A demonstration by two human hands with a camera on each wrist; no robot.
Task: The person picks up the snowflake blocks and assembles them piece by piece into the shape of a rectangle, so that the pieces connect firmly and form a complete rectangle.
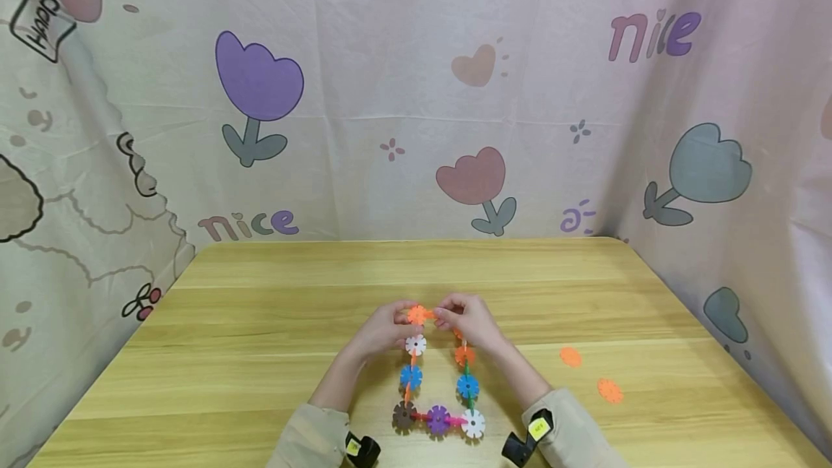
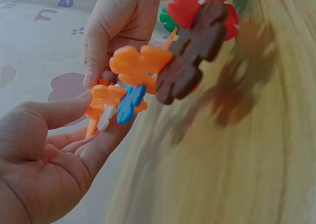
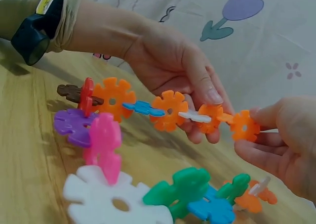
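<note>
Notched plastic snowflake discs are slotted together into a U-shaped chain over the table. Its left side runs through a brown disc (image 1: pixel 404 417), a blue disc (image 1: pixel 411 377) and a white disc (image 1: pixel 416 344) up to an orange disc (image 3: pixel 210 118), which my left hand (image 1: pixel 383 327) pinches between thumb and fingers. Joined to that one is an end orange disc (image 3: pixel 244 126), pinched by my right hand (image 1: pixel 473 320). A purple disc (image 1: pixel 438 420) and a larger-looking white disc (image 3: pixel 118 199) form the near side. Along the right side, another blue disc (image 1: pixel 467 386) leads to more orange ones, partly hidden under my right hand.
Two loose orange discs, one farther (image 1: pixel 570 357) and one nearer (image 1: pixel 609 391), lie on the wooden table (image 1: pixel 260 295) right of my right forearm. A printed cloth (image 1: pixel 364 179) hangs behind the table and along both sides.
</note>
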